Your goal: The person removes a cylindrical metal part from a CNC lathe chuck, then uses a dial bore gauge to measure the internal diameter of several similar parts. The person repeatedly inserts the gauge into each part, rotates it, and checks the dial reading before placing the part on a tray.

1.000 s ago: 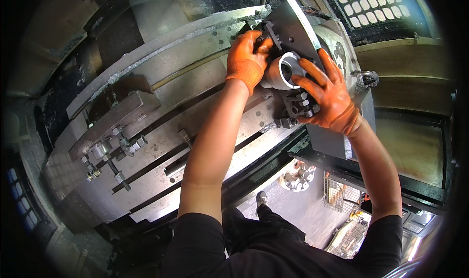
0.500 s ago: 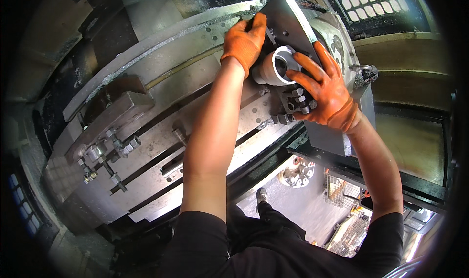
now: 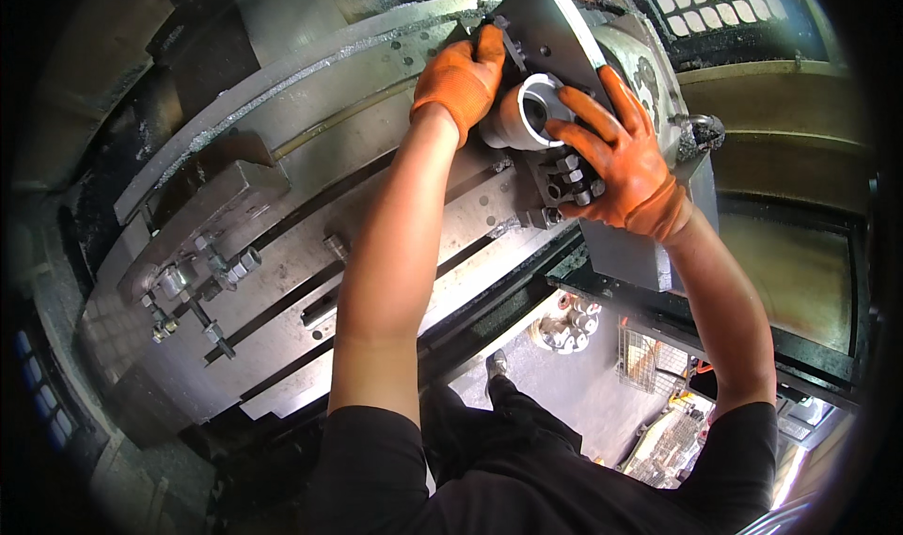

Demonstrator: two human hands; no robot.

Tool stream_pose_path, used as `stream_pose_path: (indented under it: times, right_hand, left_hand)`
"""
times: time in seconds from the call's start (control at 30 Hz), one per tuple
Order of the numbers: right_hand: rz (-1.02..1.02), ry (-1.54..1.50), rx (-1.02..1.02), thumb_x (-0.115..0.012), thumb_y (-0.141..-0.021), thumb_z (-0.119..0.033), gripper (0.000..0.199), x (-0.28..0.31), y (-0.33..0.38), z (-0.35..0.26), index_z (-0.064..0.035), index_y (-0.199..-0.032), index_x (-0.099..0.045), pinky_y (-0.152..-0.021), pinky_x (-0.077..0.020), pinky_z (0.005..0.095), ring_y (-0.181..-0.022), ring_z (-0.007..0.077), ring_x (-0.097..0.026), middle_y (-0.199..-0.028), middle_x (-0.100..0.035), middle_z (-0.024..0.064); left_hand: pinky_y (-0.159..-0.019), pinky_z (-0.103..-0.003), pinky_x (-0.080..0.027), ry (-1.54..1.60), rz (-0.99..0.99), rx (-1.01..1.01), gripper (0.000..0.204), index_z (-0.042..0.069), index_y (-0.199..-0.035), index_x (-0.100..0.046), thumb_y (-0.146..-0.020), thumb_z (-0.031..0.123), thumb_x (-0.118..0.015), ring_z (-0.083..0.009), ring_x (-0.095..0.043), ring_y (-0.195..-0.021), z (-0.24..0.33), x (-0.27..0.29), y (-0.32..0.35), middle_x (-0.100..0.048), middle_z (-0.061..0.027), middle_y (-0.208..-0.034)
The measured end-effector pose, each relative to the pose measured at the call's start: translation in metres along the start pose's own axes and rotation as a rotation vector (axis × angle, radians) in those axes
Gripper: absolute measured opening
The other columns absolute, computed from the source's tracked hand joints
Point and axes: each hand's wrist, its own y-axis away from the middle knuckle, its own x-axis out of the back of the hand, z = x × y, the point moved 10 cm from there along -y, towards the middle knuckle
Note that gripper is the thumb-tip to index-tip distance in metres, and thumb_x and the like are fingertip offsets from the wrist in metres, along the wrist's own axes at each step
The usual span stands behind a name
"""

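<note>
A round grey metal fitting (image 3: 511,121) with a wide hollow mouth sits tilted against an upright metal plate (image 3: 555,27). My right hand (image 3: 625,168), in an orange glove, has fingertips on the fitting's rim, while one finger stretches along the plate's edge. Its thumb is hidden near a cluster of clamp bolts and nuts (image 3: 572,177). Left of the fitting, my left hand (image 3: 459,83), also in an orange glove, has its fingers curled closed beside the plate's lower left. What they grip is hidden behind the glove.
Beneath both hands lies a slotted steel machine table (image 3: 395,253) with metal chips along its far rim. A block (image 3: 226,201) and several clamp bolts (image 3: 202,295) stand at the left. A grey block (image 3: 630,253) juts out at the right, above the shop floor (image 3: 527,413).
The whole view has shifted slightly, moving the scene up and left. Against the plate, my left hand has come a little nearer to me. My right hand stays on the fitting.
</note>
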Motion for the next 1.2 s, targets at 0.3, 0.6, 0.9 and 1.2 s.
stream_pose_path:
  times: [0.3,0.6,0.9,1.2]
  right_hand:
    - [0.056,0.061,0.042,-0.099,-0.048,-0.035,0.096,-0.003,-0.001,-0.002,-0.0259,-0.137,-0.063,-0.124,-0.0291,0.0606,-0.153,0.0458,-0.028,-0.160,-0.046,0.0039]
    - [0.060,0.171,0.082,-0.097,-0.053,-0.035,0.099,-0.007,0.003,-0.007,-0.0238,-0.143,-0.057,-0.124,-0.0304,0.0585,-0.154,0.0484,-0.027,-0.159,-0.045,0.0062]
    - [0.070,0.187,0.082,-0.099,-0.052,-0.041,0.104,-0.014,0.006,0.001,-0.0325,-0.145,-0.055,-0.121,-0.0326,0.0600,-0.155,0.0456,-0.026,-0.161,-0.043,-0.0003]
    - [0.035,0.214,0.074,-0.096,-0.057,-0.044,0.101,-0.014,0.004,-0.002,-0.0294,-0.147,-0.053,-0.123,-0.0300,0.0591,-0.155,0.0474,-0.023,-0.162,-0.042,0.0023]
  left_hand:
    - [-0.101,-0.042,-0.047,0.073,0.051,-0.282,0.079,0.001,-0.121,-0.069,-0.097,0.073,-0.050,-0.0363,-0.065,-0.113,-0.009,-0.004,-0.003,-0.071,-0.0238,-0.116]
    - [-0.096,-0.037,-0.052,0.653,-0.041,0.016,0.034,0.004,-0.127,-0.061,-0.103,0.028,-0.060,-0.0261,-0.065,-0.110,-0.148,-0.149,0.102,-0.069,-0.0112,-0.120]
    - [-0.110,-0.036,-0.050,1.624,-0.475,-0.251,0.061,0.008,-0.157,-0.040,-0.100,-0.006,-0.056,-0.0213,-0.060,-0.125,-0.034,-0.146,0.167,-0.063,-0.0120,-0.130]
    - [-0.082,-0.030,-0.053,1.522,-0.316,-0.242,0.060,0.009,-0.151,-0.043,-0.097,0.005,-0.069,-0.0146,-0.063,-0.104,-0.021,-0.163,0.186,-0.063,-0.0061,-0.124]
